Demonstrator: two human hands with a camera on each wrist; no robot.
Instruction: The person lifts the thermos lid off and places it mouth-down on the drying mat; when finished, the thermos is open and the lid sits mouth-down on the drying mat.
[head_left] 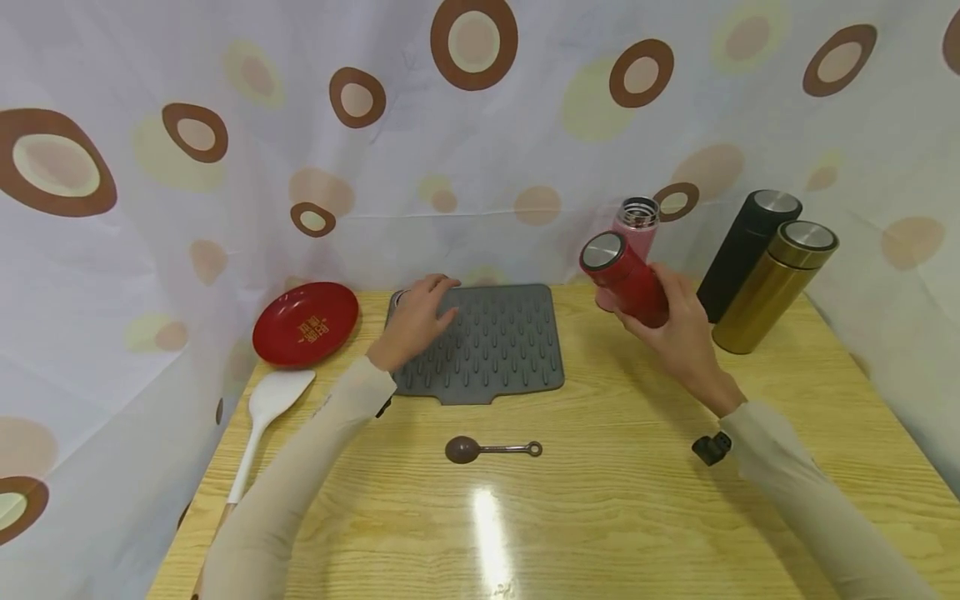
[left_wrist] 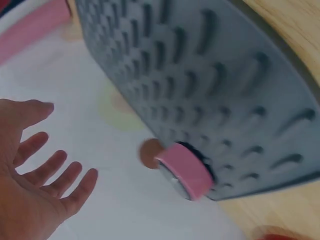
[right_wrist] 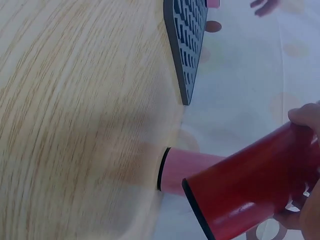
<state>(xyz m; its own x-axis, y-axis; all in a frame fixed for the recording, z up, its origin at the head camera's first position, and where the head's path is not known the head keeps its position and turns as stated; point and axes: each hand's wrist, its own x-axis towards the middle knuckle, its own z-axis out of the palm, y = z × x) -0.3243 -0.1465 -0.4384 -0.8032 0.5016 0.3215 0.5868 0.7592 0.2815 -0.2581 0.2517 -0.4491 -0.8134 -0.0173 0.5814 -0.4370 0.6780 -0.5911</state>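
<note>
My right hand (head_left: pixel 684 329) grips a red thermos (head_left: pixel 628 279), its capped top leaning to the left, and in the right wrist view its black-rimmed base is above the table. Behind it stands a pink thermos (head_left: pixel 639 233) without its cap, showing the threaded metal neck. Over the left part of the grey ridged mat (head_left: pixel 498 333), my left hand (head_left: pixel 416 323) is held with fingers spread and nothing in them. A pink cap (left_wrist: pixel 186 171) sits on the mat's far left corner, mostly hidden by that hand in the head view.
A black thermos (head_left: pixel 738 254) and a gold thermos (head_left: pixel 776 287) stand upright at the right. At the left are a red plate (head_left: pixel 306 323) and a white spatula (head_left: pixel 273 398). A brown spoon (head_left: pixel 463 450) lies in front of the mat. A patterned curtain (head_left: pixel 480 150) hangs behind the table.
</note>
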